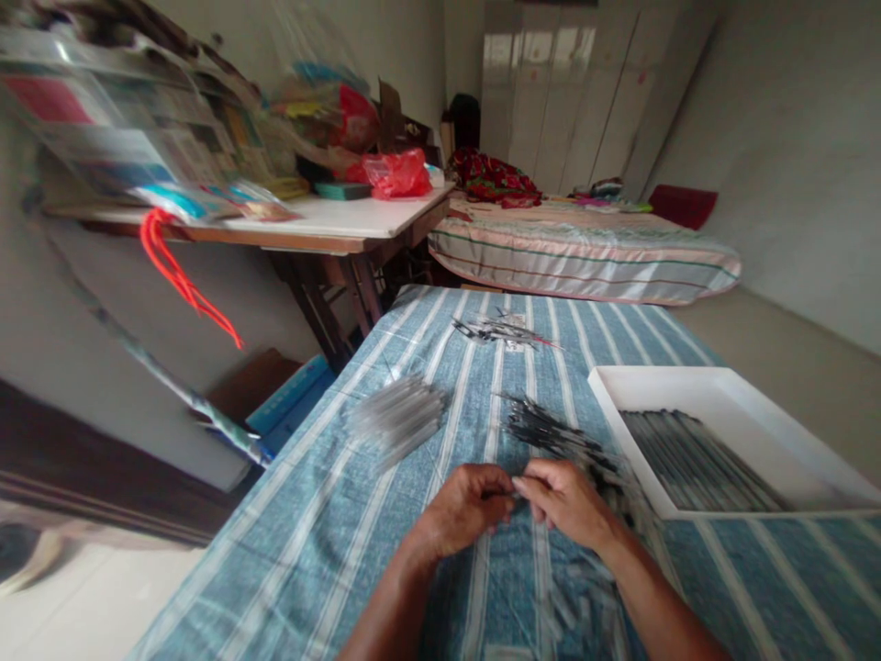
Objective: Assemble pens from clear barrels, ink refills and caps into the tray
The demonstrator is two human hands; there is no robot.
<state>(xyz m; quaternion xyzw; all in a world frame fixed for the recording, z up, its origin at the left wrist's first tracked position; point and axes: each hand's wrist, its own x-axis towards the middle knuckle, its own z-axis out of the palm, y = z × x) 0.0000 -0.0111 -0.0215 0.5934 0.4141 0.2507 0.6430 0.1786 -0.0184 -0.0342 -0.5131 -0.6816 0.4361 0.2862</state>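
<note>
My left hand (469, 509) and my right hand (564, 500) meet over the striped blue cloth, fingertips pinched together close to each other. Whatever lies between the fingers is too small and hidden to make out. Just beyond my right hand is a heap of thin black sticks (543, 427), like pen parts. To the left lies a blurred bundle of grey, pale tubes (400, 418). Short clear-grey pieces (585, 601) are scattered under my right forearm. A row of slim, dark grey pen-like sticks (695, 459) rests inside the white box (777, 418) at right.
A small pile of thin dark sticks (506, 332) lies at the far part of the cloth-covered table (330, 514). At the left stands a white-topped desk (344, 216) with bags and a red plastic bag (397, 174). Behind is a bed (585, 248).
</note>
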